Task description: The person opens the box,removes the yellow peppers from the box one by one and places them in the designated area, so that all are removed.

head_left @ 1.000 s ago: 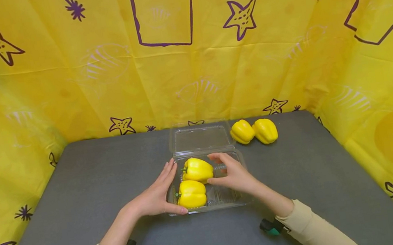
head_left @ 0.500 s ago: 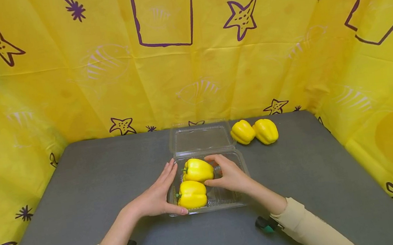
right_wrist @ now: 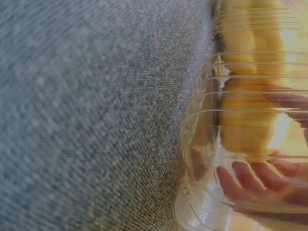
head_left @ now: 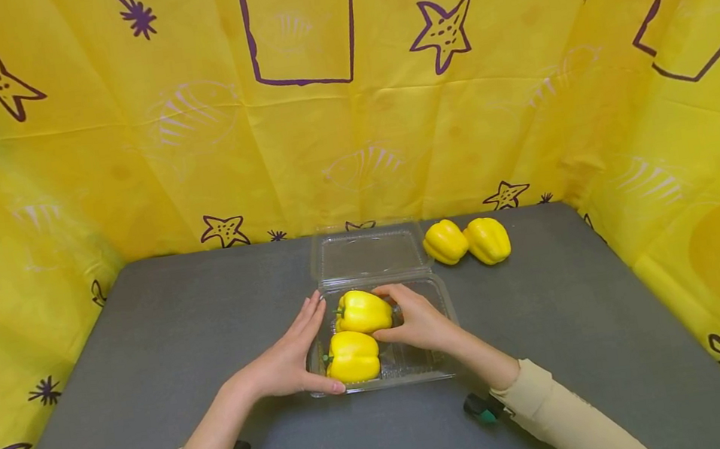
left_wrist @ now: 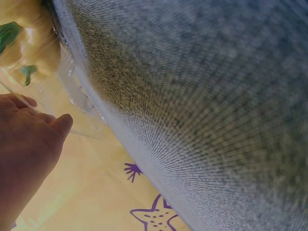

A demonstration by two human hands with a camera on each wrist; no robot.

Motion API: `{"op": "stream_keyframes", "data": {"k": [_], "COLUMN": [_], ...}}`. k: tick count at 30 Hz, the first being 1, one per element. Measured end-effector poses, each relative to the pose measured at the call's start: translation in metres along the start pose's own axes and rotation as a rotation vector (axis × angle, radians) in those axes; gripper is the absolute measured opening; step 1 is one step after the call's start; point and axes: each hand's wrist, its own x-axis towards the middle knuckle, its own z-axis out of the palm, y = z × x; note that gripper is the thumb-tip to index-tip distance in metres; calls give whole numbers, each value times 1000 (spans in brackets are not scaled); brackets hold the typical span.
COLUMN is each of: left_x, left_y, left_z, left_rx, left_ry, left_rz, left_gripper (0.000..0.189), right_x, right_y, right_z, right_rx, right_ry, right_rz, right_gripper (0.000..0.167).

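The right hand (head_left: 414, 321) curls thumb and fingers round the far pepper (head_left: 361, 311), beside the near pepper (head_left: 353, 357), along the left edge of the container (head_left: 419, 362), where the left hand (head_left: 284, 354) spreads wide. Two peppers (head_left: 446, 243) (head_left: 488, 242) sit near the far edge of the table (head_left: 194, 314).

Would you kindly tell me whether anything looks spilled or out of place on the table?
Nothing stands out: two yellow peppers lie in the clear container, two other peppers on the table beside its open lid.
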Motion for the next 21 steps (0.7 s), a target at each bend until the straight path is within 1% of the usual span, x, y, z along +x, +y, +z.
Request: {"op": "stream_keyframes", "data": {"k": [8,15,21], "left_x": [0,0,0], "left_y": [1,1,1], "left_z": [0,0,0], "left_rx": [-8,-10,-6], "left_ry": [-7,-9,-7], "left_rz": [-13,-18,-18], "left_gripper": [132,132,132], "right_x": [2,2,2], "right_y": [4,4,6], "right_z": [3,4,5], "right_rx": [-19,-4,-13], "right_ry": [-18,-11,6], "right_rz": [3,-18,-31], "right_gripper": [64,61,61]}}
